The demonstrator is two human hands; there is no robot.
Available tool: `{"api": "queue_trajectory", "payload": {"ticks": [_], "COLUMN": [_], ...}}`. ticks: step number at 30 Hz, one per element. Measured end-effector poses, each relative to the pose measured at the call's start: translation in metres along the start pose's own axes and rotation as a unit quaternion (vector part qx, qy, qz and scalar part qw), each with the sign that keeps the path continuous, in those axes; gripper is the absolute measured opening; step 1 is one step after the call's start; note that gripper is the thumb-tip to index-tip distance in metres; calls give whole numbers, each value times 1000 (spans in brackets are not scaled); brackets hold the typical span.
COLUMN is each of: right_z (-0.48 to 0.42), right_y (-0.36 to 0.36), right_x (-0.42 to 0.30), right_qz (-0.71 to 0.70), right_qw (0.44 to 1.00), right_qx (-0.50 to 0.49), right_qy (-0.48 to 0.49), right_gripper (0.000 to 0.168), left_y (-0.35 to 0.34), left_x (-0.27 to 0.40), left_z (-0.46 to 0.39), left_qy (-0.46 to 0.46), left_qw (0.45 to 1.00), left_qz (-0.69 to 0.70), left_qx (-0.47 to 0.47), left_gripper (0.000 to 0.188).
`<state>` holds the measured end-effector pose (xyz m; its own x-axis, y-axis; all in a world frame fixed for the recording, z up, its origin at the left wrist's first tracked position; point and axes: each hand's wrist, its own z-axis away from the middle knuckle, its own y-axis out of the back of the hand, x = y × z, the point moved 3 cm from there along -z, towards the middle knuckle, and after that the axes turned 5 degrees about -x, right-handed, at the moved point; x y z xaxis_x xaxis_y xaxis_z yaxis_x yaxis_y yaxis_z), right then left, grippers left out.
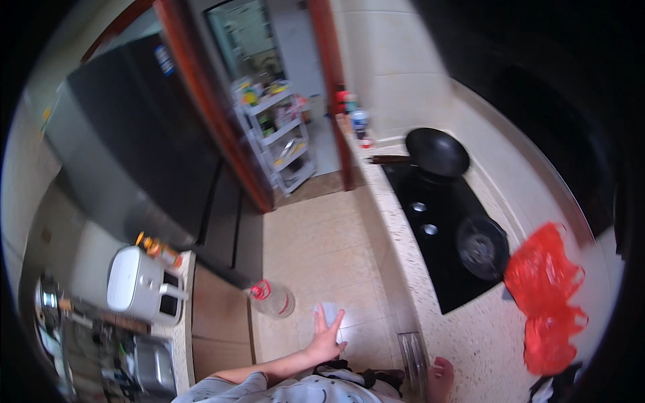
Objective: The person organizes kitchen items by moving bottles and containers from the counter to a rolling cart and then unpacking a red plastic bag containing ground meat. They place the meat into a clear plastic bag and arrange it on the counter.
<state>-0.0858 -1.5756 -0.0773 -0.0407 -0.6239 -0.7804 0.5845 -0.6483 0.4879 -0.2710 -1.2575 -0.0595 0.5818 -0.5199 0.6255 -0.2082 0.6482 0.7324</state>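
Note:
My left hand [326,342] reaches out over the floor, two fingers spread in a V. A pale, flat piece, perhaps paper or cloth [328,312], shows between those fingers; whether they grip it or it lies beyond them, I cannot tell. Left of the hand a large clear plastic bottle with a red cap and handle [274,300] stands on the floor. My right hand [441,375] is at the front edge of the right countertop [471,347], its fingers loosely bent, with nothing visible in them. Two red plastic bags [546,274] rest on that countertop.
A black gas hob [433,252] with a wok [437,152] is set in the right counter. A white air fryer [146,284] and a metal sink [155,365] are on the left. Beyond stand a dark refrigerator [146,121] and, past the doorway, a shelf cart [276,136].

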Motion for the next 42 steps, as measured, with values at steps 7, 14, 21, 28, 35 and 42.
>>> {"api": "queue_trajectory", "payload": {"ticks": [7,14,21,28,35,42], "right_z": [-26,-23,-43,-16,-27,-15], "right_y": [-134,-228,-271,-304,-290,-237], "right_x": [-102,-181,-232,-257,-262,-358], "right_qz": [-57,10,196,152,20,-98], "right_qw": [978,917,792,770,790,813], "right_qx": [-160,-360,-403,-454,-470,-393], "right_qy": [124,171,415,422,393,419], "right_gripper": [13,19,22,52,48,33], "left_y": [64,43,-19,-88,-119,-118], "left_x": [-126,-160,-142,-88,-61,-56], "left_z": [81,164,245,285,271,265], "left_qy": [236,380,499,567,593,577], "left_qw": [964,880,746,648,666,662], "left_qz": [41,183,258,308,279,234], "left_qx": [111,220,359,405,357,417], "left_gripper": [94,93,92,96,92,86]}}
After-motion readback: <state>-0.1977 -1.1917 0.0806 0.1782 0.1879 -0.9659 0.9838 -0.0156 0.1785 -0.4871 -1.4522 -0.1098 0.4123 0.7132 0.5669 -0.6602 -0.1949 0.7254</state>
